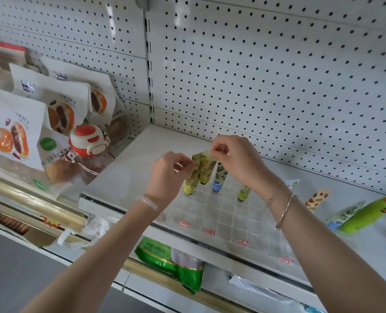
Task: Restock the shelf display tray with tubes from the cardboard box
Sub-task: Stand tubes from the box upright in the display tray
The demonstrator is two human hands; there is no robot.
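The left hand (167, 175) pinched the first yellow tube (191, 177) by its crimped top. The right hand (234, 159) pinched the second yellow tube (206, 169) likewise. Both tubes stood cap-down below the fingers, in the clear display tray's (232, 219) back-left corner.

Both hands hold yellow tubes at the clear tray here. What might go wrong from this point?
1. The left hand and right hand each pinch only a tube's flat top end, so the left yellow tube or right yellow tube may swing and miss its cell in the clear tray.
2. The right wrist hangs close over the blue-capped tube and yellow-green tube and might tip them.
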